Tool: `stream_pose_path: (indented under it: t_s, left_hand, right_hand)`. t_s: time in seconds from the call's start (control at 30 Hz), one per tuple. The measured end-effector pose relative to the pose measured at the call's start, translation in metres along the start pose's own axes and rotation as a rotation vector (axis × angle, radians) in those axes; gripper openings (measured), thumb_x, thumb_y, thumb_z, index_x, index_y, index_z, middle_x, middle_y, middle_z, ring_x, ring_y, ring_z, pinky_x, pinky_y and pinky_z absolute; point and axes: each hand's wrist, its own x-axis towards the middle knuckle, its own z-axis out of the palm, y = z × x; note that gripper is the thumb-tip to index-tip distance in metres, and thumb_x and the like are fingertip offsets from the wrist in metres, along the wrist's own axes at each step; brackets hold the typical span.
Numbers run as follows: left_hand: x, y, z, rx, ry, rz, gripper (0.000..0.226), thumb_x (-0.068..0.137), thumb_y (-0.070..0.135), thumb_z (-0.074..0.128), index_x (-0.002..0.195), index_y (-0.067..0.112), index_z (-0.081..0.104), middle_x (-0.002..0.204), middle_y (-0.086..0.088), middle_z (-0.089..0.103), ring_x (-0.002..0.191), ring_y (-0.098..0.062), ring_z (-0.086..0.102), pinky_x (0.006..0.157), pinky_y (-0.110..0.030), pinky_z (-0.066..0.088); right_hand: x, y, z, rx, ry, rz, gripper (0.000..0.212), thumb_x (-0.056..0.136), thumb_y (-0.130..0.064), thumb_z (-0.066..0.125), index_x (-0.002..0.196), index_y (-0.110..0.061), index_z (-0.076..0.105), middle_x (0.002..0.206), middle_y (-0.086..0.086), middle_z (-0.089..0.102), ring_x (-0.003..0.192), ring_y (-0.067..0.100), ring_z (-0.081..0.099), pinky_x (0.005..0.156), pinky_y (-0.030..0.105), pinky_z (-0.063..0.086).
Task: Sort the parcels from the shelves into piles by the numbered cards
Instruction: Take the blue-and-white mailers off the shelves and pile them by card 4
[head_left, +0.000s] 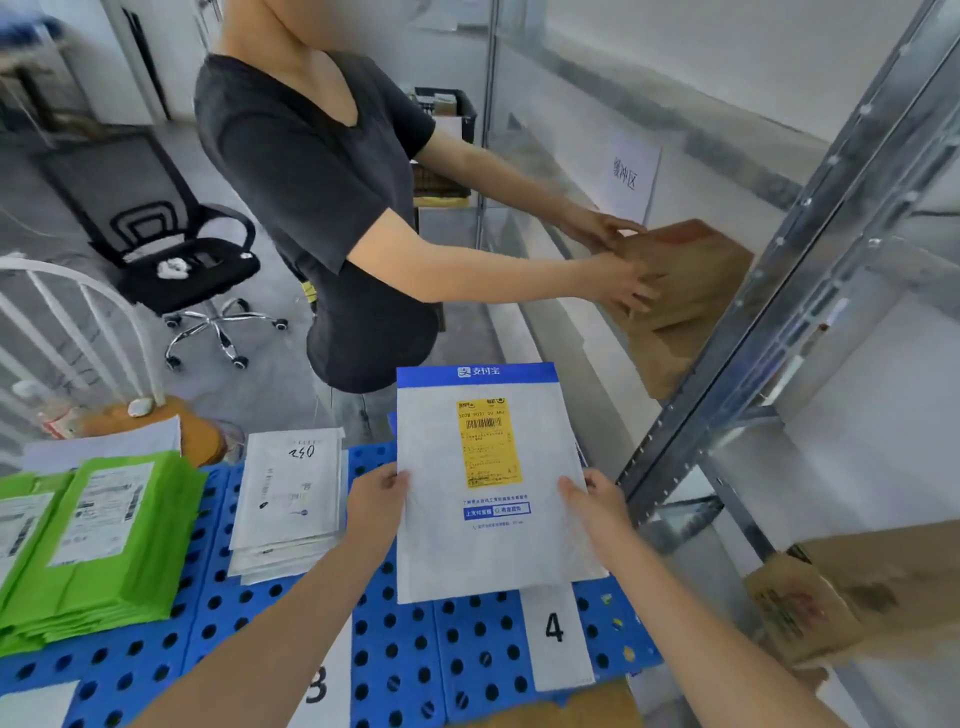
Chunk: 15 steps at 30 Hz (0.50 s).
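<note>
A white mailer (488, 540) with a blue top band and a yellow label lies over the pile above the card numbered 4 (556, 631). My left hand (376, 501) pinches its left edge and my right hand (597, 501) pinches its right edge. The card numbered 3 (319, 686) lies under my left forearm, below a stack of white envelopes (288, 499). Green mailers (98, 540) are piled at the left. All rest on a blue perforated board (395, 649).
Another person (322, 208) stands ahead, both hands on a brown paper parcel (685, 291) on the metal shelf rack (779, 291) at right. Cardboard boxes (852, 592) sit on a lower shelf. A black office chair (171, 249) stands back left.
</note>
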Motion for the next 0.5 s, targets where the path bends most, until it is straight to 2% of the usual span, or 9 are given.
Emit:
stream_pose_path:
  t_s: [0.13, 0.27, 0.37, 0.43, 0.5]
  left_hand:
    - [0.019, -0.003, 0.007, 0.024, 0.034, -0.022, 0.024, 0.094, 0.014, 0.049, 0.095, 0.011, 0.073, 0.092, -0.009, 0.072, 0.089, -0.029, 0.067, 0.086, -0.048, 0.055]
    - [0.025, -0.007, 0.013, 0.014, 0.06, -0.061, 0.019, 0.095, 0.014, 0.051, 0.1, 0.018, 0.07, 0.095, 0.0, 0.071, 0.091, -0.022, 0.067, 0.082, -0.036, 0.056]
    - [0.028, -0.012, 0.015, 0.055, 0.035, -0.061, 0.018, 0.093, 0.015, 0.057, 0.106, 0.019, 0.068, 0.098, 0.003, 0.071, 0.087, -0.013, 0.066, 0.072, -0.022, 0.053]
    - [0.033, -0.017, 0.015, 0.137, -0.004, -0.034, 0.022, 0.091, 0.016, 0.06, 0.112, 0.019, 0.066, 0.099, 0.005, 0.07, 0.089, -0.011, 0.065, 0.072, -0.019, 0.049]
    - [0.036, -0.021, 0.014, 0.179, -0.028, -0.04, 0.025, 0.089, 0.016, 0.062, 0.114, 0.019, 0.064, 0.101, 0.005, 0.069, 0.094, -0.016, 0.065, 0.076, -0.023, 0.05]
  right_hand:
    - [0.03, 0.001, 0.01, -0.019, -0.043, 0.021, 0.013, 0.092, -0.017, 0.061, 0.102, -0.009, 0.058, 0.1, 0.008, 0.066, 0.09, 0.026, 0.065, 0.08, 0.041, 0.055]
    - [0.051, 0.003, 0.019, -0.04, -0.084, 0.021, 0.008, 0.092, -0.017, 0.06, 0.099, -0.013, 0.057, 0.099, 0.005, 0.064, 0.086, 0.021, 0.063, 0.075, 0.035, 0.054]
    - [0.061, 0.009, 0.025, -0.094, -0.112, 0.003, 0.01, 0.093, -0.019, 0.058, 0.101, -0.014, 0.056, 0.1, 0.004, 0.063, 0.084, 0.018, 0.062, 0.065, 0.029, 0.05]
    - [0.067, 0.015, 0.03, -0.128, -0.116, -0.012, 0.01, 0.093, -0.02, 0.058, 0.101, -0.014, 0.057, 0.104, 0.007, 0.063, 0.088, 0.02, 0.063, 0.069, 0.032, 0.051]
    - [0.069, 0.017, 0.034, -0.174, -0.109, -0.024, 0.011, 0.093, -0.02, 0.057, 0.101, -0.012, 0.058, 0.107, 0.009, 0.062, 0.093, 0.024, 0.062, 0.079, 0.039, 0.053]
